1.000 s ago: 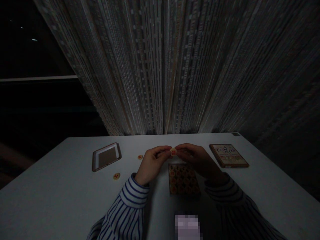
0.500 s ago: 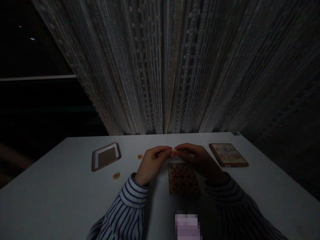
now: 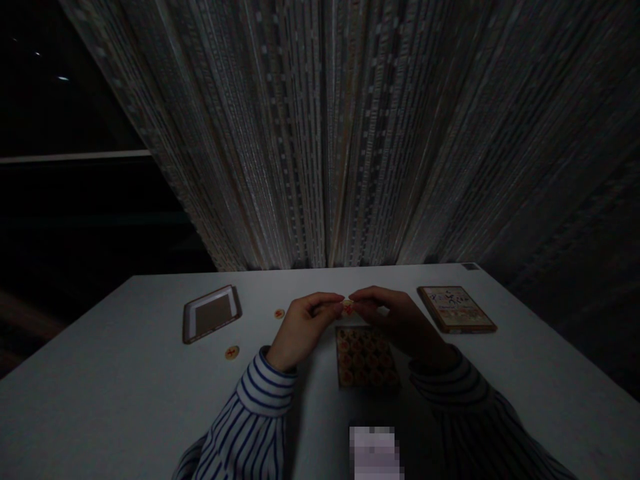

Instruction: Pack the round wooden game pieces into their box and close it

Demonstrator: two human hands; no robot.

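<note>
Far left on the table (image 3: 100, 400): an empty lid (image 3: 212, 313), tilted, white rim up. Just right of it, two loose discs: one (image 3: 232, 352) nearer, one (image 3: 279, 313) farther back. Then the left hand (image 3: 303, 329), striped cuff behind, thumb and forefinger pinched on a small pale piece (image 3: 347, 306). Piece held in the air at the middle, between both hands, above the far edge of a tray (image 3: 367, 357) full of round pieces. Right hand (image 3: 400, 321) pinching the same piece from the other side. Far right, well apart: a printed box (image 3: 457, 309) lying flat. Behind all, a curtain (image 3: 350, 133).
</note>
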